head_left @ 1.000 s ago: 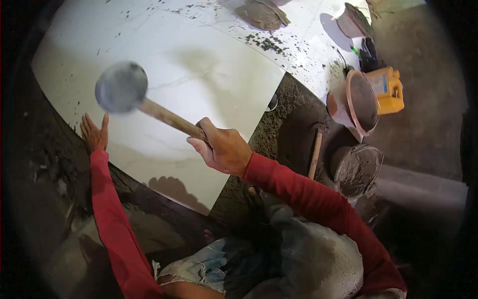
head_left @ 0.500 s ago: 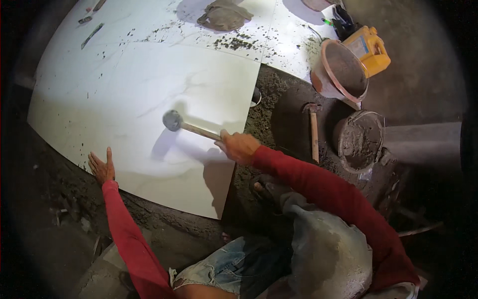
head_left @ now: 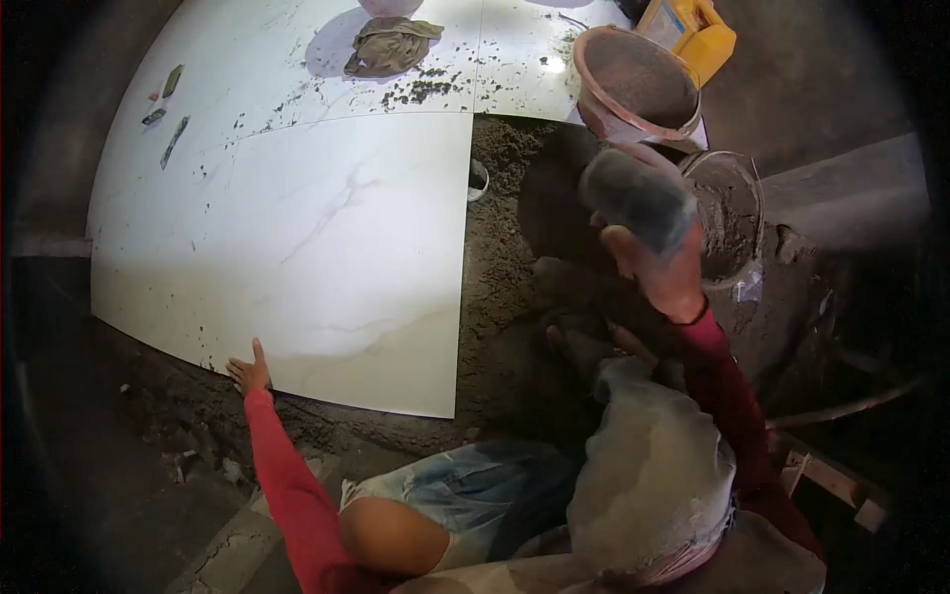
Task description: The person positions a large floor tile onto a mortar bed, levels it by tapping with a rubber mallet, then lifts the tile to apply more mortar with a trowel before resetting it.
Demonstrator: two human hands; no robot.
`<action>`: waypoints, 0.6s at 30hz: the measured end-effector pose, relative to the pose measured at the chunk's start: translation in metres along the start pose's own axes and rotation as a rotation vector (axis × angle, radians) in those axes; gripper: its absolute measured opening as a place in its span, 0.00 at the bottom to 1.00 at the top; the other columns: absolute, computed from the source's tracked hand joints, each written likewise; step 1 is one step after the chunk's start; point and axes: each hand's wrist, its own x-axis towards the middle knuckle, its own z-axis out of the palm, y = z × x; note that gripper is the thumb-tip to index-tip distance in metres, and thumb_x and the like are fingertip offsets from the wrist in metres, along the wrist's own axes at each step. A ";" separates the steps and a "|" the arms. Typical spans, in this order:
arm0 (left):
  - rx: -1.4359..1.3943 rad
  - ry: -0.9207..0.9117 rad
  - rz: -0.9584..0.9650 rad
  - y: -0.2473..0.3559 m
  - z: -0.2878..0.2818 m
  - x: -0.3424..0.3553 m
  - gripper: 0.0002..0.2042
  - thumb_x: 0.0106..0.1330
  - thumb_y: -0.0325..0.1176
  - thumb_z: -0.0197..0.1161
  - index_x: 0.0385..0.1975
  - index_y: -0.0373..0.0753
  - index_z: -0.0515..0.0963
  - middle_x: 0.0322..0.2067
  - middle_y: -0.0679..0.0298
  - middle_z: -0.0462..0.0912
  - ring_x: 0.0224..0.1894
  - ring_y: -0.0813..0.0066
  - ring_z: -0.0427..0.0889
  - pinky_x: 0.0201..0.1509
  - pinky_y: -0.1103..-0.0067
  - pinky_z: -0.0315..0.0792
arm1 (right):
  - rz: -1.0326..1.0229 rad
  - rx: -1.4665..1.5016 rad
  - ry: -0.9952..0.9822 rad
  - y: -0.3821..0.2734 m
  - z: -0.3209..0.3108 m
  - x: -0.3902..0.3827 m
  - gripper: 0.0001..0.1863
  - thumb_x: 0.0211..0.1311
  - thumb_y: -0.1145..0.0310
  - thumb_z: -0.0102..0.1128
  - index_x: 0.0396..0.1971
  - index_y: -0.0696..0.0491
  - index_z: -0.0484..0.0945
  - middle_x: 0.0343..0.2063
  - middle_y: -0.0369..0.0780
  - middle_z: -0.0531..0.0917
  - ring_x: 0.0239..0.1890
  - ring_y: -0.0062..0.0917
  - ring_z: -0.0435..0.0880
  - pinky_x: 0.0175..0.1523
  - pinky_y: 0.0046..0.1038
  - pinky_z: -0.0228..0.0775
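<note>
My left hand [head_left: 251, 372] rests with its fingers spread on the near edge of a large white tile [head_left: 336, 247] with grey veins. Raised on the right, over the bare mortar bed [head_left: 495, 243], my right hand [head_left: 673, 277] is closed round a rubber mallet [head_left: 638, 201]. Its dark head is blurred and close to the camera, and the handle is mostly hidden behind it. The tile's right edge borders the grey mortar, where a small white ring-shaped fitting [head_left: 479, 180] shows.
At the upper right stand a terracotta-coloured bucket [head_left: 588, 74], a yellow jug [head_left: 708, 45] and a bucket of wet mortar [head_left: 727, 213]. A crumpled cloth [head_left: 391, 47] and mortar crumbs lie on the farther tiles. Small tools [head_left: 175, 141] lie at the far left.
My right hand has lifted the mallet off the tile's middle and swung it up to the right. My left hand stays on the tile's edge. The whole view has shifted.
</note>
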 end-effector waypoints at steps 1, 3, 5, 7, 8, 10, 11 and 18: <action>0.058 -0.066 0.007 -0.004 -0.006 -0.006 0.59 0.52 0.82 0.32 0.71 0.34 0.34 0.73 0.51 0.30 0.75 0.52 0.37 0.73 0.55 0.42 | 0.141 0.269 0.045 0.015 -0.008 -0.005 0.32 0.50 0.69 0.71 0.56 0.60 0.70 0.55 0.43 0.75 0.53 0.28 0.76 0.58 0.31 0.67; 0.116 -0.048 0.026 -0.031 -0.009 -0.001 0.58 0.54 0.80 0.35 0.71 0.34 0.34 0.73 0.51 0.31 0.74 0.49 0.40 0.72 0.54 0.45 | 0.182 0.335 0.079 0.045 -0.030 -0.014 0.32 0.52 0.69 0.70 0.57 0.60 0.69 0.55 0.43 0.75 0.54 0.29 0.76 0.59 0.31 0.66; 0.302 -0.180 0.213 -0.062 -0.019 0.010 0.57 0.58 0.76 0.42 0.71 0.31 0.34 0.73 0.50 0.33 0.74 0.50 0.41 0.73 0.58 0.47 | 0.222 0.402 0.112 0.056 -0.048 -0.010 0.32 0.53 0.69 0.69 0.59 0.59 0.68 0.54 0.43 0.76 0.56 0.29 0.75 0.61 0.31 0.65; 0.377 -0.226 0.281 -0.030 -0.013 -0.042 0.52 0.58 0.71 0.49 0.69 0.32 0.45 0.69 0.47 0.47 0.70 0.49 0.52 0.70 0.61 0.54 | 0.293 0.286 0.078 0.069 -0.063 -0.004 0.32 0.55 0.70 0.67 0.60 0.60 0.66 0.53 0.44 0.77 0.56 0.29 0.75 0.62 0.32 0.63; 0.434 -0.246 0.357 0.003 -0.025 -0.082 0.47 0.59 0.67 0.55 0.67 0.33 0.57 0.65 0.44 0.62 0.66 0.49 0.63 0.66 0.63 0.62 | 0.353 0.217 0.055 0.071 -0.073 -0.002 0.33 0.56 0.68 0.67 0.60 0.60 0.65 0.53 0.44 0.77 0.56 0.29 0.75 0.63 0.33 0.62; 0.559 -0.319 0.441 0.065 -0.077 -0.151 0.33 0.62 0.58 0.58 0.59 0.37 0.68 0.55 0.46 0.71 0.57 0.51 0.72 0.59 0.64 0.68 | 0.334 0.205 0.026 0.070 -0.072 0.013 0.35 0.56 0.65 0.64 0.61 0.62 0.63 0.54 0.46 0.75 0.56 0.31 0.76 0.63 0.33 0.61; 0.657 -0.400 0.532 0.084 -0.089 -0.177 0.21 0.65 0.49 0.60 0.50 0.40 0.78 0.46 0.48 0.81 0.49 0.53 0.80 0.52 0.65 0.74 | 0.296 0.171 -0.005 0.069 -0.070 0.023 0.37 0.55 0.62 0.62 0.62 0.64 0.62 0.56 0.48 0.74 0.55 0.33 0.77 0.63 0.33 0.61; -0.113 -0.325 1.670 0.270 0.000 -0.363 0.10 0.55 0.40 0.70 0.27 0.43 0.79 0.29 0.62 0.80 0.35 0.62 0.79 0.42 0.69 0.74 | 0.465 0.309 -0.023 0.077 -0.099 0.038 0.40 0.48 0.64 0.64 0.62 0.63 0.61 0.53 0.47 0.75 0.49 0.26 0.78 0.51 0.27 0.71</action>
